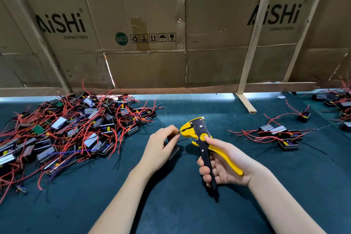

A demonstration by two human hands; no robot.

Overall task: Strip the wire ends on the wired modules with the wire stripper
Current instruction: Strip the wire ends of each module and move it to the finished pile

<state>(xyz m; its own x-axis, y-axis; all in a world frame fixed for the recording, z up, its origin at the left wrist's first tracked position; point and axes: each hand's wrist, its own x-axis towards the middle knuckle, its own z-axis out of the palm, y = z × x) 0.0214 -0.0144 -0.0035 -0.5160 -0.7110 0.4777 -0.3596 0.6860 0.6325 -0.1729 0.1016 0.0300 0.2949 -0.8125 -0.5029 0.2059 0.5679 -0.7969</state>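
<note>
Centrally, right hand [222,165] curls round the stripper [204,144] handles, thumb near the pivot; tool's long axis runs 5 to 11 o'clock, head toward 11. Left hand [161,148], palm down, pinches a wire [183,139] at the head, over a module [173,151] on the mat [171,205].

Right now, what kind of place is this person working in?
Probably a small electronics workshop. A big pile of wired modules lies on the green bench mat, capacitor cartons wall off the back, and the right hand holds a wire stripper.
</note>
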